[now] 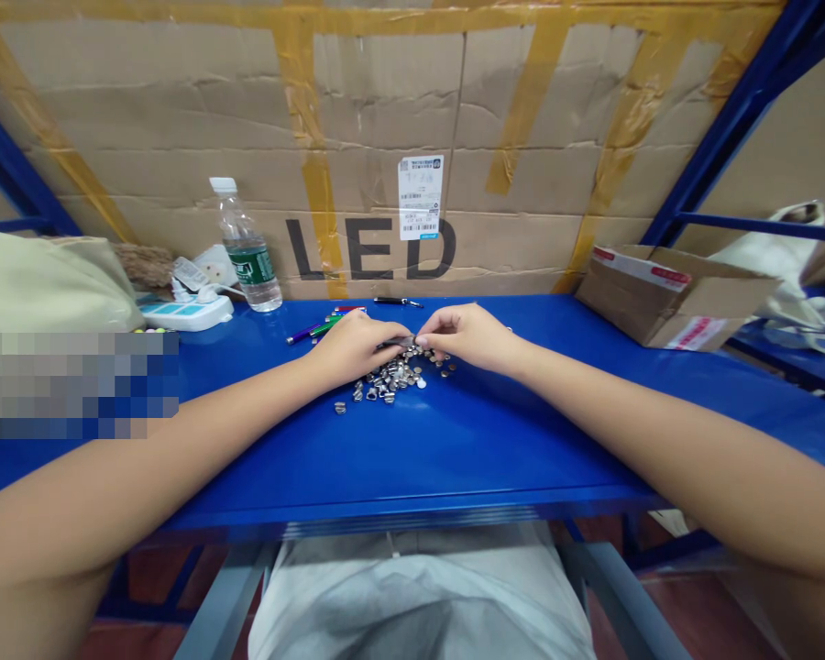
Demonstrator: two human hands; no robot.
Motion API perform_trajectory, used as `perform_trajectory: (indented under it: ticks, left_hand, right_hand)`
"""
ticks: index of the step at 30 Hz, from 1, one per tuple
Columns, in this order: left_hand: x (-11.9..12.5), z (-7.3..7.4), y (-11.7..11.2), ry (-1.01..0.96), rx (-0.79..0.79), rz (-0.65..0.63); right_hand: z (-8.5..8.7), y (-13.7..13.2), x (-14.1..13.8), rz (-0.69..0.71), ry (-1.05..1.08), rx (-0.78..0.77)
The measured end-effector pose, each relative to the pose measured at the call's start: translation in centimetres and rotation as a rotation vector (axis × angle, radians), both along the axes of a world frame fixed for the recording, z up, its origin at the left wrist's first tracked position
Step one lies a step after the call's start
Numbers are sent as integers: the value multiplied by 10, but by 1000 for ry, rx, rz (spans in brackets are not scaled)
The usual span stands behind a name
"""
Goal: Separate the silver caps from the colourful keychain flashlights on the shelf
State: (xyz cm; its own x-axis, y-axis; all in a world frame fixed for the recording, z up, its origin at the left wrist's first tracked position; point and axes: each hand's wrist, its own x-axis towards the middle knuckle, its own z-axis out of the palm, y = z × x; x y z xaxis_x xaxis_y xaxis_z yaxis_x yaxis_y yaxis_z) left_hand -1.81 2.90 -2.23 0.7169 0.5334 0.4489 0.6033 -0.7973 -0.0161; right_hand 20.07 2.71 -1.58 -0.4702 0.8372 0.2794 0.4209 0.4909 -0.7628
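Both my hands meet over a pile of small silver metal parts [389,379] on the blue shelf top [454,440]. My left hand [357,346] is curled, fingers pinched on a small dark metal piece [402,342]. My right hand [462,335] is curled too, its fingertips touching the same piece from the right. What the piece is I cannot make out.
A water bottle [247,246] and a white power strip [189,312] stand at the back left, beside a beige bag [41,284]. Coloured pens [323,325] lie behind my hands. An open cardboard box [666,293] sits at the right. A cardboard wall marked LED [371,249] closes the back.
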Motion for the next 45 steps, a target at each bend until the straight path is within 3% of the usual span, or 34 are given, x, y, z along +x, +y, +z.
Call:
perform_trajectory:
  ticks: [7,12,17,20,23,32,41,45]
  left_hand:
    - [-1,-1,2,-5,-5,25]
    - [-5,-1,7,-139,-65,111]
    - [-7,-2,14,-468,-336,157]
    - [-8,-3,18,-671,-515,161]
    - [-10,-3,21,-750,-567,174]
    - [-11,-7,27,-808,-535,94]
    - [-10,-11,25,-735,-524,52]
    - [-11,-14,28,-662,-510,46]
  right_hand:
    - [6,0,2,-24,-49,51]
    - [15,17,26,-66,-420,403]
    - [14,28,40,-48,-641,359]
    - [7,27,34,0,-643,425]
    - [0,20,22,73,-603,501]
    - [-14,5,-3,112,-532,660]
    - [7,8,15,72,-642,593]
    - [8,13,21,117,-670,545]
